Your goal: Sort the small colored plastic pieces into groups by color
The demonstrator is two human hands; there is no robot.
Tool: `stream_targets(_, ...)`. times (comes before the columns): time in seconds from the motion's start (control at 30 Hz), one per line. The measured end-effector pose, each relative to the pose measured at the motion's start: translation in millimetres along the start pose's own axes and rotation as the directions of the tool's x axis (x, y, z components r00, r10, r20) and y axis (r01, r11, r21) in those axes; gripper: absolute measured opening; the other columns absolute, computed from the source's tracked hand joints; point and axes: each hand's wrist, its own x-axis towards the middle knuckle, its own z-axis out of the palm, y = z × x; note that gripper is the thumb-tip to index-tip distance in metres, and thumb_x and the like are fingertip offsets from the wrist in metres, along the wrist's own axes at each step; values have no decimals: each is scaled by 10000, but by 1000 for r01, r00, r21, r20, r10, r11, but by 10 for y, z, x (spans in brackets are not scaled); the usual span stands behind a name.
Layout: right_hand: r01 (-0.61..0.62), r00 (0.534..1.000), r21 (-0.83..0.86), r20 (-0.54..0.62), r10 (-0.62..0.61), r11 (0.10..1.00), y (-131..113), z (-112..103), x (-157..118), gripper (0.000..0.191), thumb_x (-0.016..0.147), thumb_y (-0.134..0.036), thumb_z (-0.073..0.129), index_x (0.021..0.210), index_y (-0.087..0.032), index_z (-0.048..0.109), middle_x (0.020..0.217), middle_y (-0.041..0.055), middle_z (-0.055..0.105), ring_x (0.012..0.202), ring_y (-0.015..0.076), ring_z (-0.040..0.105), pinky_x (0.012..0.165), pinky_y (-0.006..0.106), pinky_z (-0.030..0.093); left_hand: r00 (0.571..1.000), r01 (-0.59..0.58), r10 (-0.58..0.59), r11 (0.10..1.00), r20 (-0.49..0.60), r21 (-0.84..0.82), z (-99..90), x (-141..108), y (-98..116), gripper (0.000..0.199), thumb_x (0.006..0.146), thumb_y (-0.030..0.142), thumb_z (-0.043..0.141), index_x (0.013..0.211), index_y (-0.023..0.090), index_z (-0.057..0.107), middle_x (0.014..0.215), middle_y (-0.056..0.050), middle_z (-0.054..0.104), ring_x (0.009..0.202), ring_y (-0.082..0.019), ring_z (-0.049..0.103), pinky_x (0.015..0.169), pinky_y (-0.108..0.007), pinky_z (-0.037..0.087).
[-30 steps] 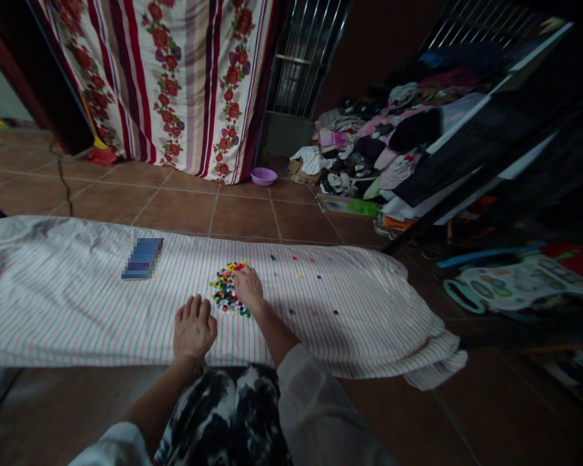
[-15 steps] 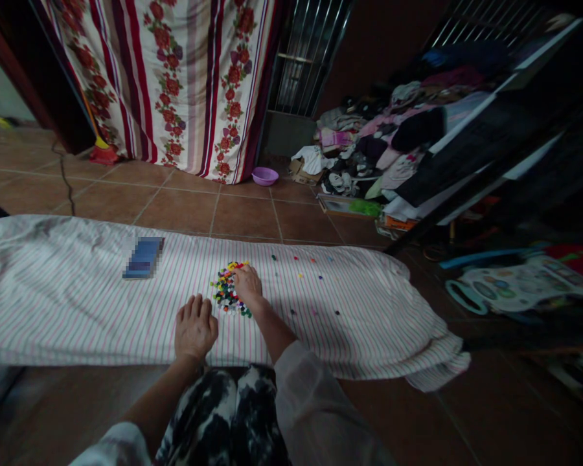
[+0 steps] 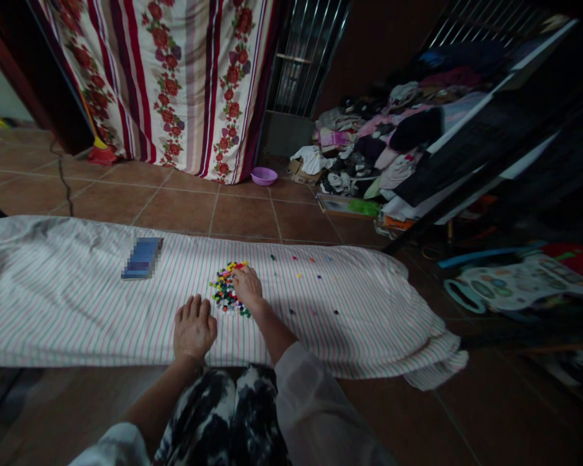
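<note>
A pile of small bead-like pieces in many colours (image 3: pixel 225 294) lies on the striped cloth (image 3: pixel 102 317). Over the pile's right side, my right hand (image 3: pixel 247 285) reaches down with its fingers bent and drawn together. Whatever is between those fingertips is too small to make out. My left hand (image 3: pixel 194 327) rests flat on the cloth, palm down and holding nothing, just left of the pile. To the right, several single pieces lie spaced apart, among them a yellow one (image 3: pixel 299 276), a red one (image 3: pixel 295 258) and a black one (image 3: pixel 336 312).
A blue book-like object, blurred out (image 3: pixel 142 257), lies on the cloth at left. Beyond the cloth, a purple basin (image 3: pixel 263 176) stands on the tiled floor by a flowered curtain (image 3: pixel 189 84). A heap of clothes (image 3: pixel 369 142) is at the back right.
Both hands stay almost where they were. My right hand still works at the pile's right side, and the view has shifted very slightly.
</note>
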Motion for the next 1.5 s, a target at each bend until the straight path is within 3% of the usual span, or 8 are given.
stream_targets(0.43,100,993,-57,74,-96,993,-42,-51,-21,242,919,-248,492,1013,-296,709,1039,47,598,1057,183,463,919,279,373,1000,-11,11,1000,0,7,-22,-3,-3,377,828,224,420,1147,134,601,1269,-174,584,1230,-314,470,979,-466,362)
stream_targets(0.73,127,988,-104,102,-117,986,-91,-21,-14,262,924,-197,454,1021,-232,694,1052,78,603,1047,201,462,900,313,382,999,-24,24,999,-26,24,-22,-7,-2,355,817,224,439,1127,167,601,1252,-152,590,1214,-298,478,969,-457,366)
stream_targets(1.0,126,991,-18,-51,-127,992,-85,-83,-177,211,901,-263,479,1026,-219,643,1047,59,615,1051,193,485,942,301,371,999,-38,39,999,-18,30,-28,-7,-3,351,826,239,428,1119,149,598,1243,-162,594,1210,-303,483,962,-452,372)
stream_targets(1.27,56,996,136,-80,-46,989,-149,-50,-237,178,859,-174,463,988,-207,581,969,20,661,949,155,562,880,248,404,998,-54,56,996,-24,74,-20,-11,-13,357,843,248,409,1126,138,595,1240,-155,599,1201,-301,491,952,-436,371)
stream_targets(1.5,13,998,254,-58,1,967,62,-97,-447,172,860,-177,488,981,-253,583,981,-12,674,951,141,589,854,238,417,998,-58,58,992,6,112,-46,-14,-7,357,855,259,402,1138,145,588,1255,-143,588,1207,-291,491,958,-423,370)
